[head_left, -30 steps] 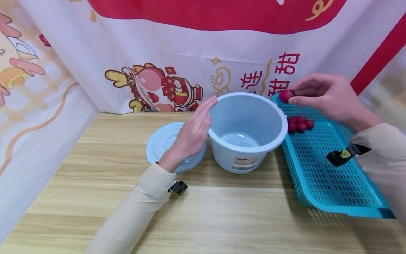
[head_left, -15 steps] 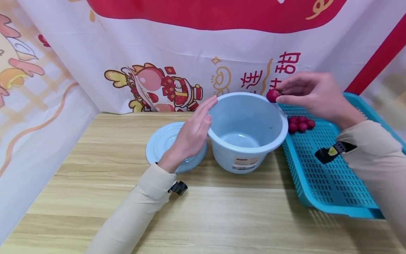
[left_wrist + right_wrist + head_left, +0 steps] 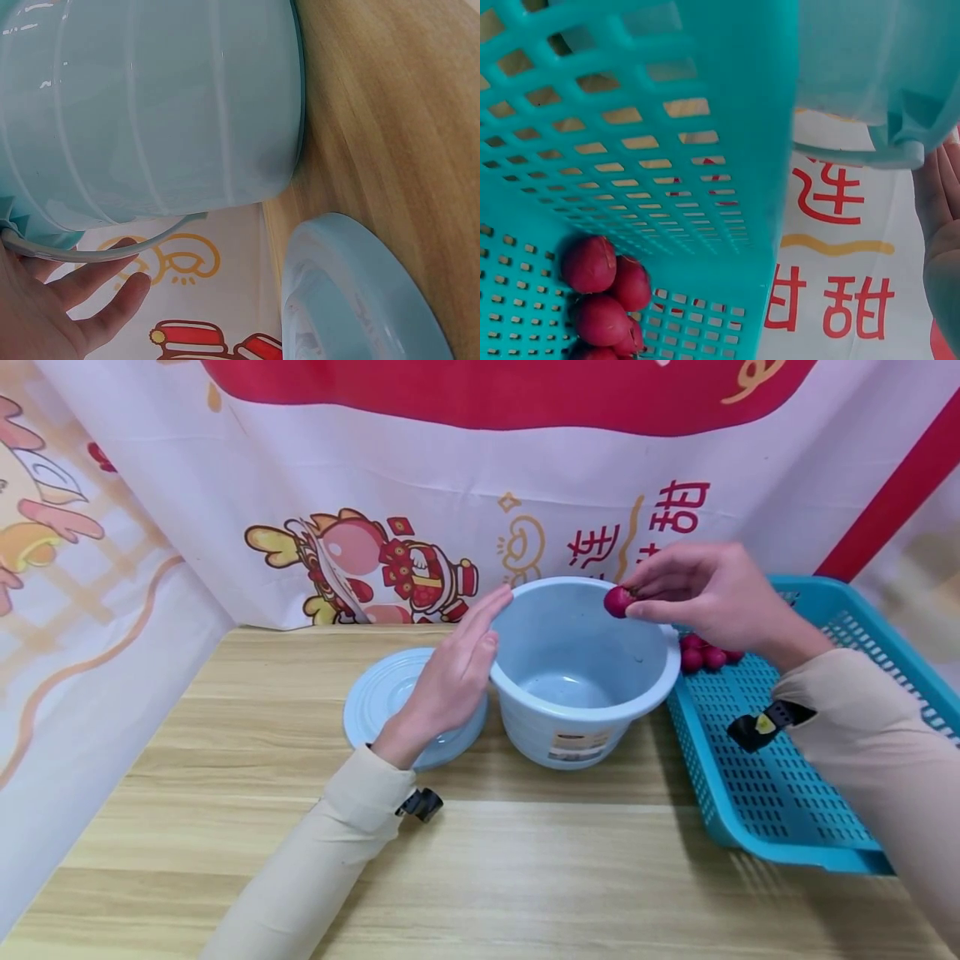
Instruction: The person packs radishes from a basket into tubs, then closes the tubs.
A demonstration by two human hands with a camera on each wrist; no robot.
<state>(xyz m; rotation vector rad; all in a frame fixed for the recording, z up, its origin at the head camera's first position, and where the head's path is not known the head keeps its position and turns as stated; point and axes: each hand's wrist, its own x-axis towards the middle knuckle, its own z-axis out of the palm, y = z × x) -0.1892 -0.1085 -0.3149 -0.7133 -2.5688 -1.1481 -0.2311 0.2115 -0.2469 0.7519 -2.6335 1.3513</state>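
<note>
A light blue bucket (image 3: 570, 710) stands upright on the table with its mouth uncovered. My left hand (image 3: 453, 677) rests against its left rim with fingers extended; in the left wrist view the bucket's handle (image 3: 112, 253) crosses beside those fingers. Over the right part of the mouth, my right hand (image 3: 708, 597) pinches a red radish (image 3: 618, 602) between thumb and fingertips. More radishes (image 3: 604, 319) lie in a turquoise basket (image 3: 708, 785) to the bucket's right, partly hidden by my right hand in the head view.
A round light blue lid (image 3: 371, 706) lies flat on the wooden table (image 3: 480, 877), left of the bucket and partly under my left forearm. Behind the table hangs a printed white and red cloth (image 3: 420, 460). The basket's left wall stands close to the bucket.
My right hand has carried the radish leftward from above the basket to over the bucket's mouth. My left hand, the bucket and the lid stay where they were.
</note>
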